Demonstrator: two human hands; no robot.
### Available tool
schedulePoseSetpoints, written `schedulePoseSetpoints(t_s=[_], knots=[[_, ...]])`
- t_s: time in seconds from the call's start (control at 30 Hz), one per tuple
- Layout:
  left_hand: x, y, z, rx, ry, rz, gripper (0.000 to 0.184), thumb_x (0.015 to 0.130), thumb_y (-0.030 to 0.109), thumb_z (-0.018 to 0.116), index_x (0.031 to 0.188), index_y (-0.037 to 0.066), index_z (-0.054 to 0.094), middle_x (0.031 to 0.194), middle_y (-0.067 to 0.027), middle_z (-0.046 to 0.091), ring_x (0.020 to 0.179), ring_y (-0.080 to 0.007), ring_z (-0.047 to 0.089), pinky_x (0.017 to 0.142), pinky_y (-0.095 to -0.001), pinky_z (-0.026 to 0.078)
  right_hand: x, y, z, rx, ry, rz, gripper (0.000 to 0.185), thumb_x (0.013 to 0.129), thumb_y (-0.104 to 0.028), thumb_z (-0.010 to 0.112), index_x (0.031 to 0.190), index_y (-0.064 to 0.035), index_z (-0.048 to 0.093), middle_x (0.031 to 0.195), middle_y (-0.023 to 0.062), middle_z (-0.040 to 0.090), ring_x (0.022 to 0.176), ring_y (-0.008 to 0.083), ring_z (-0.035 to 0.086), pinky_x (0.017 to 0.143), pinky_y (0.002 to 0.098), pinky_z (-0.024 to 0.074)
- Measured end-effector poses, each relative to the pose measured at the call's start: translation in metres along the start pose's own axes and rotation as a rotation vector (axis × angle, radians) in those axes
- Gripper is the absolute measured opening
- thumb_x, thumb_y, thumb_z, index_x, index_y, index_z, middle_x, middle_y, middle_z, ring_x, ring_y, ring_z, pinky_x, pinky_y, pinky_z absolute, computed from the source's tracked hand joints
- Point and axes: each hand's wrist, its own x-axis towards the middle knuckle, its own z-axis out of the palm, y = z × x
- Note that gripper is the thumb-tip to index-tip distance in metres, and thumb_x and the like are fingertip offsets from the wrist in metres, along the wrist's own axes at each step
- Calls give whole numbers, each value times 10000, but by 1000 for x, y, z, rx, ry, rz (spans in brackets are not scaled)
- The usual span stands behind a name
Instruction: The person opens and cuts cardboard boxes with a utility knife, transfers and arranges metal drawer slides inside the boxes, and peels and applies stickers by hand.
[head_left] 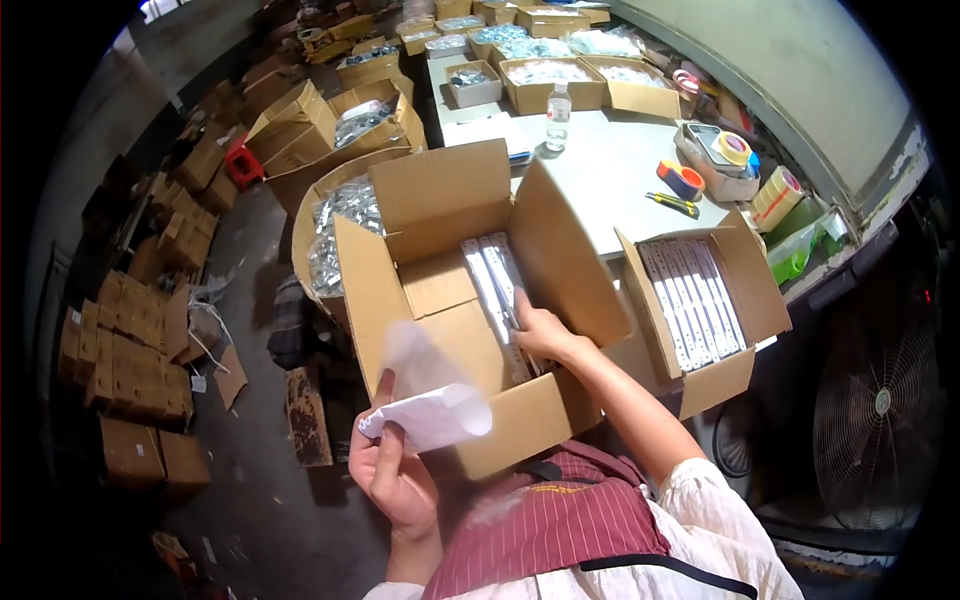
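My left hand (pixel 395 478) pinches a curled white paper sheet (pixel 440 418) between thumb and fingers. A blurred, see-through film stands above the paper; I cannot tell whether it is a separate sheet. The paper is over the near left side of a large open cardboard box (pixel 435 150). My right hand (pixel 545 335) reaches into that box, its fingers closed around the edge of a long narrow pack (pixel 505 268). Several such silvery-white packs stand side by side along the box's right half; cardboard shows on the floor of its left half. The fingertips are partly hidden.
A smaller open box (pixel 690 300) of upright white packs is at right. On the table (pixel 600 190) are a water bottle (pixel 558 118), tape roll (pixel 682 180), yellow cutter (pixel 673 204) and boxes of parts. A fan (pixel 880 400) stands lower right; cartons (pixel 130 350) line the left.
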Motion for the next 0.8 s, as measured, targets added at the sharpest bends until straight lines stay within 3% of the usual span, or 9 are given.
schedulePoseSetpoints(t_s=[0.07, 0.17, 0.23, 0.4, 0.47, 0.53, 0.67, 0.77, 0.8], knots=[[1, -2, 3, 4, -1, 11, 194, 970, 27, 527, 1128, -66, 588, 1414, -220, 544, 1211, -221, 573, 1049, -355, 426, -4, 2, -2, -41, 7, -13, 809, 864, -174, 587, 1481, 81, 131, 1024, 383, 625, 985, 496, 630, 860, 508, 511], [3, -8, 5, 33, 8, 33, 202, 970, 35, 529, 1133, -67, 588, 1428, -214, 533, 1223, -226, 567, 1050, -357, 429, -12, -7, 6, -525, 365, -326, 603, 778, -96, 609, 1281, 193, 442, 792, 300, 666, 728, 378, 696, 632, 454, 550], [2, -12, 3, 72, 6, 47, 211, 968, 39, 530, 1141, -68, 586, 1426, -203, 536, 1226, -229, 566, 1054, -360, 428, -16, -12, 4, -639, 362, -274, 580, 801, -82, 583, 1305, 183, 476, 710, 200, 674, 529, 295, 646, 498, 405, 511], [3, -10, -6, 80, -22, 46, 260, 963, 35, 532, 1194, -72, 584, 1394, -180, 566, 1233, -236, 562, 1070, -371, 419, -19, -18, 13, -1003, 267, -192, 544, 882, -69, 512, 1360, 180, 441, 874, 262, 696, 671, 262, 698, 686, 365, 554], [2, -11, -9, 75, -21, 39, 275, 961, 33, 532, 1209, -74, 583, 1389, -178, 569, 1233, -236, 561, 1072, -372, 417, -18, -11, 26, -1322, 470, -248, 562, 886, -114, 520, 1380, 147, 462, 805, 190, 628, 590, 205, 635, 606, 362, 475], [0, -13, -12, 69, -17, 36, 286, 961, 33, 533, 1221, -76, 582, 1393, -179, 566, 1232, -234, 560, 1073, -372, 415, -19, -12, 19, -1314, 213, -241, 499, 915, -108, 490, 1341, 149, 501, 859, 200, 606, 609, 262, 635, 592, 412, 480], [0, -12, -16, 117, -32, 70, 311, 997, 76, 505, 1261, -76, 566, 1399, -185, 563, 1239, -254, 574, 1086, -406, 430, 5, 42, 41, -645, 253, -224, 610, 875, -190, 529, 1354, 179, 454, 802, 265, 688, 619, 268, 700, 514, 453, 520], [1, -11, -17, 117, -15, 63, 310, 995, 85, 517, 1255, -76, 571, 1392, -185, 568, 1238, -253, 574, 1085, -404, 429, -10, 17, 29, -1032, 203, -279, 603, 827, -159, 557, 1339, 149, 484, 697, 203, 687, 515, 227, 667, 433, 398, 493], [0, -12, -20, 119, -7, 59, 311, 994, 87, 520, 1253, -77, 573, 1387, -186, 572, 1236, -252, 575, 1085, -403, 430, -7, 14, 38, -913, 303, -222, 567, 827, -152, 560, 1317, 128, 512, 706, 162, 696, 513, 223, 663, 443, 391, 499]])
